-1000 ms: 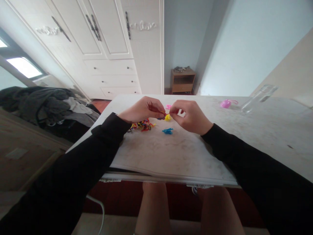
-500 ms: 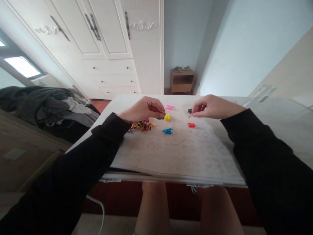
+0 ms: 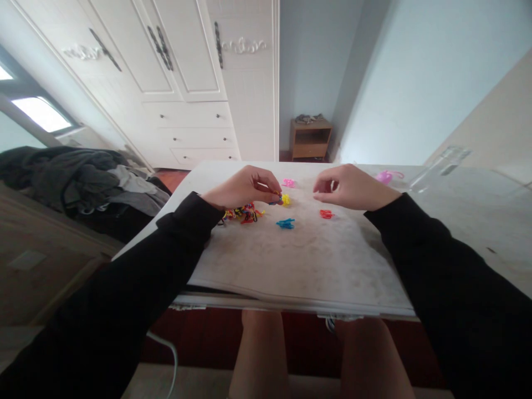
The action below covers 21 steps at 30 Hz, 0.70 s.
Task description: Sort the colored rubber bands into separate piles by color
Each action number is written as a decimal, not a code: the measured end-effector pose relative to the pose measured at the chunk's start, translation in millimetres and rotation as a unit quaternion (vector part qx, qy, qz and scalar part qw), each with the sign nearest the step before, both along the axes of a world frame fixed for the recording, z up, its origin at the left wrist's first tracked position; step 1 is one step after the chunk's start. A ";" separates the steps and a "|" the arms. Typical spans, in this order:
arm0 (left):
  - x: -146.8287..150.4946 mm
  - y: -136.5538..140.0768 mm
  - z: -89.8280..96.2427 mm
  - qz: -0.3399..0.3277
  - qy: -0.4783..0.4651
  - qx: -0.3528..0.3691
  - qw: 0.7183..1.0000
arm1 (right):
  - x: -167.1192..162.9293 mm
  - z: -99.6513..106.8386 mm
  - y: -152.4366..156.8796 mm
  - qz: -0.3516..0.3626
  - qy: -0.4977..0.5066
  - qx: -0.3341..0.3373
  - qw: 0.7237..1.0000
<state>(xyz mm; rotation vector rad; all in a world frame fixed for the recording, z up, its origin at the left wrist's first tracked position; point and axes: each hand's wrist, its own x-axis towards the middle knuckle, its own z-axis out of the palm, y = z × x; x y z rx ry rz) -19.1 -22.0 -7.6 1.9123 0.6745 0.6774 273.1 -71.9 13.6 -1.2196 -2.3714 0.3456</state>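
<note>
My left hand (image 3: 249, 187) pinches a few small coloured rubber bands (image 3: 276, 199) between thumb and fingertips. Under and beside it lies a mixed heap of rubber bands (image 3: 244, 213) in red, yellow, black and other colours. My right hand (image 3: 347, 187) hovers above the table with fingers curved and slightly apart; no band shows in it. Closest below it is a little pile of red rubber bands (image 3: 326, 214). Between the hands are a yellow pile (image 3: 285, 200) and a pink pile (image 3: 288, 183). Nearer to me sits a blue pile (image 3: 285, 223).
The white table (image 3: 299, 266) has a covering along its front. On the right a clear bottle-like container (image 3: 440, 166) lies tilted beside a purple-pink object (image 3: 387, 177). Dark clothes (image 3: 75, 177) are heaped at left. A white wardrobe (image 3: 191, 127) and small wooden cabinet (image 3: 311, 141) stand behind.
My right hand has moved left, and the red band it pinched no longer shows. The purple-pink object has come into view, while the dark pile is now hidden. My left hand barely moved.
</note>
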 end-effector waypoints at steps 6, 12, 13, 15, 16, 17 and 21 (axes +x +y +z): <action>1.9 -1.3 1.0 -0.003 -0.010 -0.006 1.000 | -40.2 -13.3 -7.8 0.063 0.100 0.046 0.992; 7.1 -7.1 1.5 -0.018 -0.014 -0.031 0.999 | -56.5 -28.8 -8.6 0.087 0.134 0.046 0.986; 7.7 -7.8 1.3 -0.021 -0.016 -0.034 0.999 | -57.6 -29.6 -8.9 0.091 0.136 0.048 0.985; 8.7 -8.7 1.0 -0.023 -0.016 -0.038 0.999 | -58.6 -29.4 -9.8 0.097 0.136 0.053 0.985; 9.1 -8.8 0.7 -0.025 -0.015 -0.040 0.999 | -58.7 -28.6 -10.3 0.099 0.135 0.055 0.984; 9.5 -8.9 0.5 -0.027 -0.016 -0.042 0.999 | -58.6 -27.6 -11.0 0.101 0.133 0.055 0.985; 10.7 -9.3 -0.5 -0.037 -0.020 -0.055 0.998 | -58.0 -23.7 -13.6 0.100 0.119 0.054 0.986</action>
